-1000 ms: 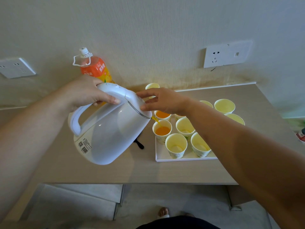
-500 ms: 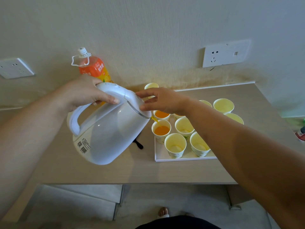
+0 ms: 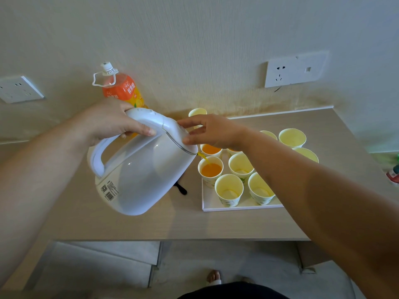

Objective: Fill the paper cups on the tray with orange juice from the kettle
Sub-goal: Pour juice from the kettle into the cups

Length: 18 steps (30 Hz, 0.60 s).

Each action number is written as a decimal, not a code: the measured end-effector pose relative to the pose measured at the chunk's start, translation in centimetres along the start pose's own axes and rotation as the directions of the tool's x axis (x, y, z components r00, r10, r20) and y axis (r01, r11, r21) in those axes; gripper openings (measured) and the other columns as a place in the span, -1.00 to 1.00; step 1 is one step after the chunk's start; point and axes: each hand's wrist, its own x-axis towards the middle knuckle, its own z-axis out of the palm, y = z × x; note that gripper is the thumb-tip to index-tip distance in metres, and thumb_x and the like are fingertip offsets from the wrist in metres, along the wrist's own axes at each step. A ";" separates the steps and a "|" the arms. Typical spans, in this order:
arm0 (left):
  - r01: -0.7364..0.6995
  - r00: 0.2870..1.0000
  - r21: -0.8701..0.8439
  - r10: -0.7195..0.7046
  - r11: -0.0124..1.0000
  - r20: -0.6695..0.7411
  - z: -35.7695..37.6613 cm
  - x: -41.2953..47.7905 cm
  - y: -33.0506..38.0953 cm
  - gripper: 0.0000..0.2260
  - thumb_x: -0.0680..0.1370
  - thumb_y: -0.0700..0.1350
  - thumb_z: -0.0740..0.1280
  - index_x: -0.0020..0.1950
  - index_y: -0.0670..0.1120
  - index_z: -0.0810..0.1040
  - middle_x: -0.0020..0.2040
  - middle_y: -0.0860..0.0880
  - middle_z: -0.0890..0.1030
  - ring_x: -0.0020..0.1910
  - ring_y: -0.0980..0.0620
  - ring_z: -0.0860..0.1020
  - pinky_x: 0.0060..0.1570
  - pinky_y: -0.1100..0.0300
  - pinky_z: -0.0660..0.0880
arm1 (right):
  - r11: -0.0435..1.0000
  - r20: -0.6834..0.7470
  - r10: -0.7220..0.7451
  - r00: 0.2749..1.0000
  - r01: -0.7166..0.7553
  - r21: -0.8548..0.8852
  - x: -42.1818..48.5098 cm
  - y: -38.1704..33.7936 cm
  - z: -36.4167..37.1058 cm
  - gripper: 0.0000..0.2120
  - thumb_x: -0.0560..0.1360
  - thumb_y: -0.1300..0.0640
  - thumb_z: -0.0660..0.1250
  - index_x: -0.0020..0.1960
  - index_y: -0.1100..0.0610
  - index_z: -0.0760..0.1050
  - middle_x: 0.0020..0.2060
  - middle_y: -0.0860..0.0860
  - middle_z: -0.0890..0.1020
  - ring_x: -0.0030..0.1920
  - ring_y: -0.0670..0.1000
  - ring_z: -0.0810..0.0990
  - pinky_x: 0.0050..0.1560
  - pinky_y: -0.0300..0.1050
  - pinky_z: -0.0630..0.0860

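One cup (image 3: 210, 170) still filling — kettle (image 3: 146, 175) tilt unchanged | left hand (image 3: 110, 120) grip clasps handle (image 3: 97, 160) | right hand (image 3: 216, 131) released, touching lid (image 3: 176, 129)

The left forearm comes in bare from the lower left of the frame and rises toward the centre. There the left hand (image 3: 112, 123) grips the top of the handle of the kettle (image 3: 149, 173). Its fingers are curled under the handle, its thumb lies flat along the upper side and points right, and its wrist is bent slightly downward. The right forearm, also bare, enters from the lower right and crosses diagonally up and left. The right hand (image 3: 216, 131) sits in the middle of the frame, just right of the left hand, palm turned down. Its fingers are straight and a little spread, and its fingertips (image 3: 182, 124) touch the kettle's lid.
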 end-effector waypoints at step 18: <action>0.012 1.000 0.017 -0.012 1.000 0.018 -0.4 0.0 0.4 -0.48 0.12 0.06 0.62 -0.12 -0.24 0.60 -0.42 -0.07 0.49 -0.43 0.01 0.42 -0.32 0.18 0.33 | 1.000 -0.019 -0.013 1.000 0.013 -0.018 -0.1 -0.2 -0.3 -0.48 0.48 0.08 0.42 0.40 0.01 0.39 0.26 -0.08 0.52 0.16 -0.11 0.55 0.00 -0.39 0.38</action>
